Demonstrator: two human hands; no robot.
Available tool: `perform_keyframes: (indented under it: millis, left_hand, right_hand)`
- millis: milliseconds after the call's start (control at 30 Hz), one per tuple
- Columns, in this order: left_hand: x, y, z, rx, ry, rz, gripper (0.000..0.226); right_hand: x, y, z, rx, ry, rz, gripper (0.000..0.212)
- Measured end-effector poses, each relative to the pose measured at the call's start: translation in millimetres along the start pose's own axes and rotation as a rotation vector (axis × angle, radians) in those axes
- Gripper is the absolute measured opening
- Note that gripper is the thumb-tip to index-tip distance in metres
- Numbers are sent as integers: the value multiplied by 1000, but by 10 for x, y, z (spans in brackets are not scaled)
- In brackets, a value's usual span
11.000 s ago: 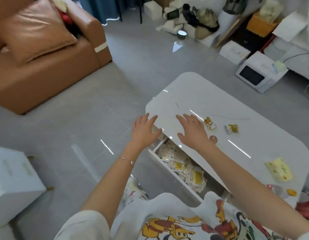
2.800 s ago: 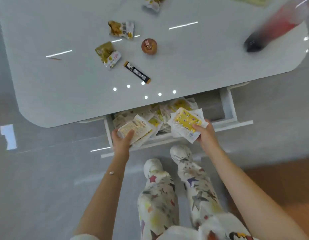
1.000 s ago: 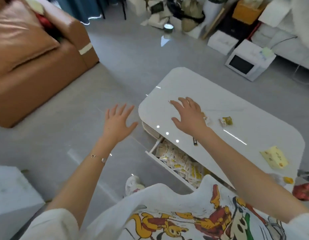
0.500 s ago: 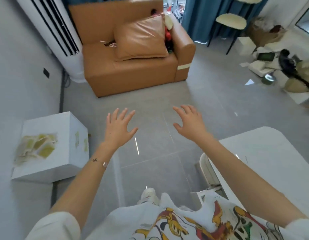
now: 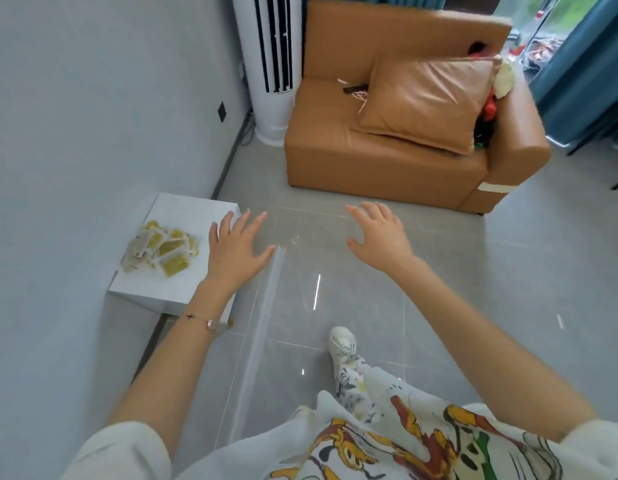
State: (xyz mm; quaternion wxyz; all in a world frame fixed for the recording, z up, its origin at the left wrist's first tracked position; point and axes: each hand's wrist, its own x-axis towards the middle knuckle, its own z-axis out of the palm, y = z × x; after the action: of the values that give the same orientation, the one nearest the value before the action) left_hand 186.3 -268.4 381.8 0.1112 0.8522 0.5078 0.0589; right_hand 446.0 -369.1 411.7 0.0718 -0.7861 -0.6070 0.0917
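Observation:
Both my hands are stretched out in front of me with fingers spread and hold nothing. My left hand (image 5: 236, 249) hovers over the right edge of a white box (image 5: 177, 285) that stands on the floor against the grey wall. A pile of several white-and-yellow packets (image 5: 160, 249) lies on the box top, just left of that hand. My right hand (image 5: 380, 237) hangs in the air over the grey floor tiles, apart from everything.
A tan leather sofa (image 5: 397, 157) with a cushion (image 5: 425, 98) stands ahead. A white tower air conditioner (image 5: 271, 64) stands in the corner beside it. Blue curtains (image 5: 581, 64) hang at the far right. My foot in a white shoe (image 5: 342, 344) is on the tiles.
The view has swung left from the white table and its open drawer to the wall side. The white box with packets now lies under my left hand. Both hands stay spread.

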Motion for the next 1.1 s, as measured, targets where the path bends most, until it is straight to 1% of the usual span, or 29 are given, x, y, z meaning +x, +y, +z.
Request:
perform_keyframes:
  millis: [167,300,533,633,800,1000,1100]
  left_hand:
    - [489,-215,10,1,8,-151,65]
    - [852,-312,9,-6,8,-306,66]
    - [1219,-692,-92,-41,58,-531,63]
    - [1309,-1039,-84,-37,81,-627,63]
    - [1465,-1743,-18,-57,74,-773,65]
    - [1628,-2541,188,-98,-23,-894,80]
    - [1676,-2857,308,-171,-54,-976,73]
  right_hand:
    - [902,-113,5,13,-26,-162,64]
    - [1602,-275,8,9,-89,-297,64]
    - [2706,-856,47,1,-196,-495,64]
    - [3094,-1201,151,-9,-238,-570,65]
    - [3743,-1909,513,-34,-331,-695,65]
    - [4350,-2705,910,-49,-397,-777,64]
    - [4583,-3024,1083,-57,-435,-806,64]
